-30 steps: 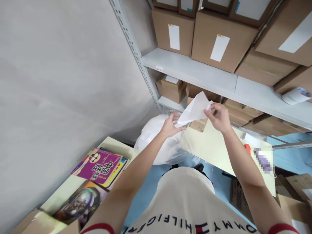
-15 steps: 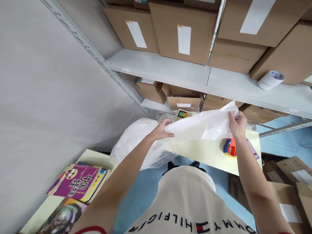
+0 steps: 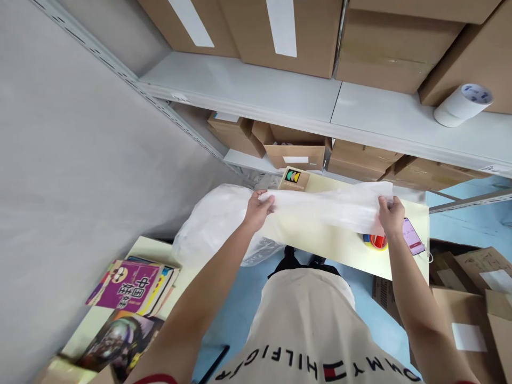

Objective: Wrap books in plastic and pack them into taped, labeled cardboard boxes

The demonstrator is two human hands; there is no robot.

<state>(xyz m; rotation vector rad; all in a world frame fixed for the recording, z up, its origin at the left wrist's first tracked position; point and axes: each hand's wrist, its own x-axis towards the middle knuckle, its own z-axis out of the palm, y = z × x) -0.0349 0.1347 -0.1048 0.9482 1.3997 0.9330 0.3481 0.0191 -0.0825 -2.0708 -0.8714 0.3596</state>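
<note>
A thin white translucent sheet (image 3: pixel 328 208), perhaps foam wrap or a plastic bag, is stretched between my two hands above a pale yellow table (image 3: pixel 340 248). My left hand (image 3: pixel 259 210) pinches its left end between thumb and fingers. At the right end, my right hand (image 3: pixel 391 213) grips the upper corner. Below the right part of the sheet lies a tape dispenser or tape rolls (image 3: pixel 376 241) in red, blue and yellow, partly covered. A phone (image 3: pixel 413 236) with a lit screen rests right of my right wrist. Behind the sheet sits a brown box with a colourful logo (image 3: pixel 295 178).
A large white plastic bag (image 3: pixel 212 218) bulges left of the table. Books (image 3: pixel 134 285) are stacked at the lower left. Shelves (image 3: pixel 248 88) with cardboard boxes (image 3: pixel 280 32) stand ahead, with white tape rolls (image 3: pixel 463 104) on one. More cartons (image 3: pixel 460 314) lie at the lower right.
My left hand has gone from spread fingers to a pinch on the sheet's end. The sheet is now straighter and flatter over the table. The camera view has shifted slightly.
</note>
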